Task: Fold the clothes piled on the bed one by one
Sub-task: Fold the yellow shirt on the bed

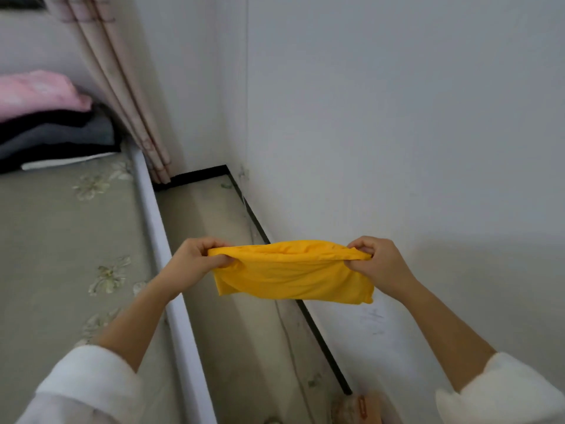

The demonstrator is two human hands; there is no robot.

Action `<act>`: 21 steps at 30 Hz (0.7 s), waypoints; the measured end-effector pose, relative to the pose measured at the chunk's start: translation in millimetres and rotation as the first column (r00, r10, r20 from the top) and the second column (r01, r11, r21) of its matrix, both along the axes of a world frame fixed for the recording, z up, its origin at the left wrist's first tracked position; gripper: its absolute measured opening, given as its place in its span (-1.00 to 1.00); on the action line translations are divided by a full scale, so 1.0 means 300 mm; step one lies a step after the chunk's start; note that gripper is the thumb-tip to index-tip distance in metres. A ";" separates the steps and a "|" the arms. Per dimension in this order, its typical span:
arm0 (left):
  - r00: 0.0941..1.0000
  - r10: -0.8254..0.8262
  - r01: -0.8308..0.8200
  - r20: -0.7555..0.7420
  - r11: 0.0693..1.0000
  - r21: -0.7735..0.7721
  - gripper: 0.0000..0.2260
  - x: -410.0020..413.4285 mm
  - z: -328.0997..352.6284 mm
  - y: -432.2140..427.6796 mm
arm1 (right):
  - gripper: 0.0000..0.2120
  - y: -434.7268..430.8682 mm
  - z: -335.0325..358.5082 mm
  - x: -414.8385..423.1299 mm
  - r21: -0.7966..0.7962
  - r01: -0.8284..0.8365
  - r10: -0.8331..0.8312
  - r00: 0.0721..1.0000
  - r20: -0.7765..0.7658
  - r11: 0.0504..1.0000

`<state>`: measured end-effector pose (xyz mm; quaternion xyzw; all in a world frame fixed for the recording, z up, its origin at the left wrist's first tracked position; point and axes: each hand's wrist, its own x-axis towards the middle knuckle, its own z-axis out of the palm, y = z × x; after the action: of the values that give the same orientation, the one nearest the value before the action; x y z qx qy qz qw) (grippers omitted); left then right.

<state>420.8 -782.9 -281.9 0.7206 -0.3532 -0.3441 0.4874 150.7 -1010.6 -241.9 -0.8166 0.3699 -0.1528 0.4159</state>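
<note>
Got the yellow garment (293, 273) up in the air in front of me, stretched out sideways between both hands. My left hand (195, 258) has its fingers curled round the left end of the top edge, thumb pinching from underneath. My right hand (379, 261) does the same at the right end, cloth bunched up in the pinch. The fabric looks doubled over, hanging down in a short wide band with a few soft creases. Can't tell what kind of garment it is from this.

It's not over the bed (61, 240) at all. It hangs above the strip of floor (220, 270) between the white bed rail (159, 234) and the wall (397, 117), touching nothing but my fingers. The bed is off to my left, with a greenish flowered cover.

At the far end of the bed sits a stack of folded clothes: a pink piece (36, 93) on top and dark grey and black ones (55, 133) under it, right beside the pale curtain (122, 87) that hangs down into the corner. A black baseboard (321, 332) runs along the bottom of the wall. My white sleeves (91, 381) are pushed up, forearms bare. There's something brownish-orange (367, 405) at the bottom edge, too cut off to make out.
</note>
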 end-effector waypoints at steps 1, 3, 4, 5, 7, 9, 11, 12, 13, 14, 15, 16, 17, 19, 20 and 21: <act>1.000 0.030 -0.030 0.010 1.000 -0.003 -0.82 0.040 0.000 -0.020 | -0.88 -0.039 0.001 0.061 -0.007 -0.030 0.030 1.000 0.002 1.000; 0.993 0.117 -0.117 0.021 0.993 -0.013 -0.83 0.120 -0.006 -0.050 | -0.88 -0.112 -0.004 0.186 -0.007 -0.086 0.086 0.996 0.000 0.996; 0.985 0.170 -0.170 0.027 0.985 -0.020 -0.83 0.160 -0.009 -0.062 | -0.87 -0.145 -0.007 0.253 -0.003 -0.111 0.111 0.994 -0.001 0.994; 0.974 0.225 -0.224 0.030 0.974 -0.029 -0.83 0.199 -0.012 -0.073 | -0.87 -0.175 -0.011 0.322 0.002 -0.136 0.136 0.991 -0.006 0.991; 0.943 0.330 -0.329 0.034 0.944 -0.038 -0.82 0.281 -0.018 -0.096 | -0.87 -0.230 -0.018 0.464 0.015 -0.194 0.194 0.981 -0.019 0.981; 0.905 0.423 -0.422 0.042 0.906 -0.041 -0.80 0.376 -0.027 -0.122 | -0.87 -0.286 -0.032 0.613 0.029 -0.256 0.257 0.966 -0.019 0.966; 0.872 0.489 -0.487 0.031 0.872 -0.049 -0.78 0.483 -0.031 -0.152 | -0.88 -0.345 -0.045 0.771 0.043 -0.308 0.309 0.951 -0.009 0.950; 0.858 0.514 -0.512 0.027 0.858 -0.049 -0.79 0.540 -0.031 -0.169 | -0.89 -0.377 -0.052 0.852 0.046 -0.335 0.336 0.942 -0.006 0.941; 0.843 0.537 -0.535 0.029 0.844 -0.044 -0.80 0.598 -0.031 -0.188 | -0.89 -0.412 -0.061 0.933 0.047 -0.363 0.363 0.932 -0.005 0.931; 0.827 0.560 -0.559 0.039 0.828 -0.035 -0.79 0.654 -0.033 -0.207 | -0.89 -0.444 -0.070 1.013 0.049 -0.390 0.391 0.920 -0.007 0.920; 0.810 0.584 -0.583 0.046 0.812 -0.026 -0.77 0.709 -0.036 -0.225 | -0.88 -0.475 -0.077 1.092 0.053 -0.417 0.418 0.908 -0.013 0.907; 0.796 0.603 -0.603 0.049 0.797 -0.018 -0.76 0.762 -0.038 -0.242 | -0.86 -0.503 -0.081 1.170 0.057 -0.440 0.442 0.897 -0.014 0.896; 0.785 0.617 -0.618 0.051 0.786 -0.010 -0.76 0.819 -0.034 -0.257 | -0.83 -0.528 -0.081 1.250 0.061 -0.462 0.464 0.886 -0.011 0.885; 0.759 0.648 -0.649 0.062 0.760 0.006 -0.78 0.933 -0.022 -0.278 | -0.79 -0.568 -0.076 1.407 0.068 -0.504 0.507 0.862 -0.017 0.861; 0.740 0.668 -0.670 0.074 0.742 0.006 -0.79 0.990 -0.015 -0.285 | -0.77 -0.583 -0.069 1.485 0.067 -0.522 0.524 0.851 -0.018 0.850; 0.718 0.691 -0.694 0.085 0.720 0.001 -0.79 1.042 -0.008 -0.291 | -0.76 -0.597 -0.059 1.562 0.066 -0.538 0.539 0.842 -0.014 0.841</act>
<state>733.4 -870.3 -284.3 0.8212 -0.0716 -0.1143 0.5544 619.4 -1189.6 -259.7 -0.8773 0.1369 -0.0056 0.4600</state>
